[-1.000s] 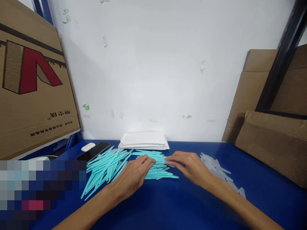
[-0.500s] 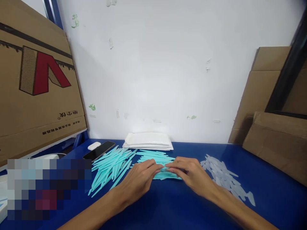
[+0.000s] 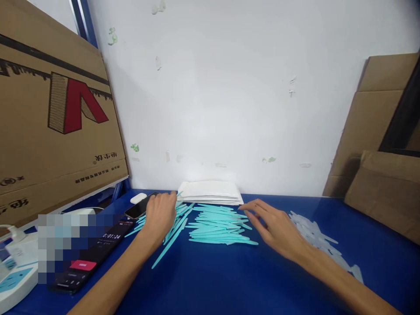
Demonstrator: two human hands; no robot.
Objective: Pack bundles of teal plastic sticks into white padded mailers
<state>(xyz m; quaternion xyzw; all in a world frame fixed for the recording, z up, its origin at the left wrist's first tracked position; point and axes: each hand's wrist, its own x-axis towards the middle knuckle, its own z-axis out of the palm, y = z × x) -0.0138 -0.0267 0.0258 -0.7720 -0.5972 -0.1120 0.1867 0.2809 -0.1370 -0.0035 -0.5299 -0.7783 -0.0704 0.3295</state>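
My left hand (image 3: 160, 214) is over the left pile of slim turquoise eyebrow razors (image 3: 177, 234), its fingers closed. The tip of one turquoise razor (image 3: 180, 194) sticks out past these fingers; the rest of it is hidden. Beside the middle heap of turquoise razors (image 3: 218, 225), which lie mostly crosswise, my right hand (image 3: 274, 225) hovers with thumb and fingers apart and nothing visible between them. Beyond the right wrist lies a scatter of translucent blade-shaped plastic pieces (image 3: 310, 229), partly covered by the forearm.
A stack of white packets (image 3: 210, 192) stands against the wall. At left are a dark phone (image 3: 141, 206), a white earbud case (image 3: 138, 198), a phone with a running timer (image 3: 111, 236) and a power strip (image 3: 19, 284). Cardboard (image 3: 383, 183) leans at right on the blue table (image 3: 210, 280).
My hands were together over the middle heap, pinching a small piece. Now they are apart: the left has gone to the left pile, and the right has opened. The view has shifted slightly left.
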